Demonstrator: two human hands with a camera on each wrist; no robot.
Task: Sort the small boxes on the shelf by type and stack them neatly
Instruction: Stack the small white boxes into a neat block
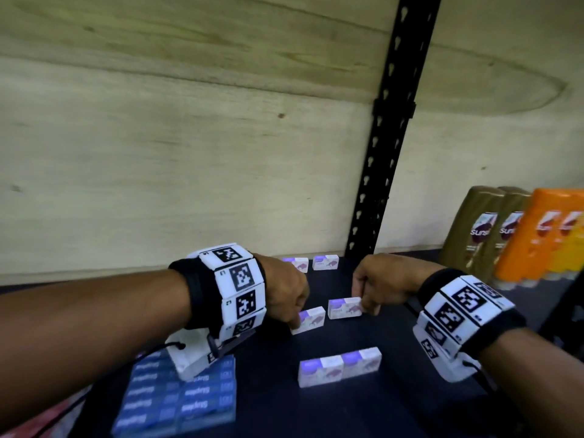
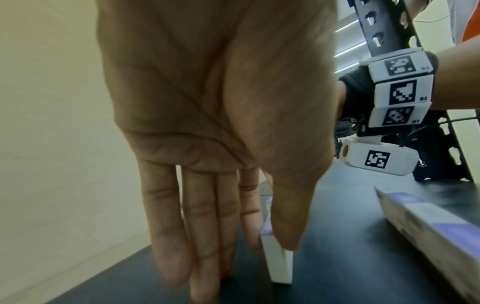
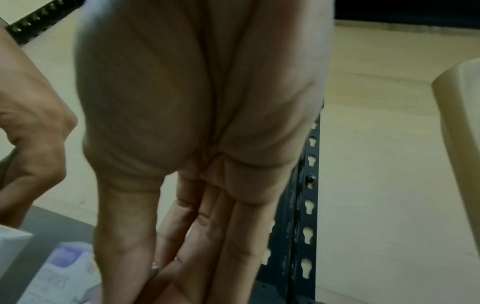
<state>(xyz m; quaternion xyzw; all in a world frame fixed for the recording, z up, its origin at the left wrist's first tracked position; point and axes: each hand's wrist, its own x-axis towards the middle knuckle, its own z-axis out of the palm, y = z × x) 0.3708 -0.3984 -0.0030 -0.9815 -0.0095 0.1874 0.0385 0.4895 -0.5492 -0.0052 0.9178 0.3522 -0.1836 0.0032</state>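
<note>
Several small white-and-purple boxes lie on the dark shelf [image 1: 401, 409]. My left hand [image 1: 295, 320] pinches one box [image 1: 311, 320] at its left end; in the left wrist view the thumb and fingers of that hand [image 2: 255, 254] sit on either side of the box [image 2: 279, 265], which stands on edge. My right hand [image 1: 366, 306] pinches the right end of a second box [image 1: 343, 308], seen low and left [image 3: 59, 277] beside the right hand [image 3: 155, 277]. A pair of boxes [image 1: 339, 367] stands side by side in front. Two more boxes [image 1: 325, 262] sit at the back.
Blue boxes [image 1: 180, 396] are stacked in rows at the front left, under my left wrist. Gold and orange bottles [image 1: 518, 235] stand at the right. A black slotted upright [image 1: 384, 172] rises at the back against a plywood wall.
</note>
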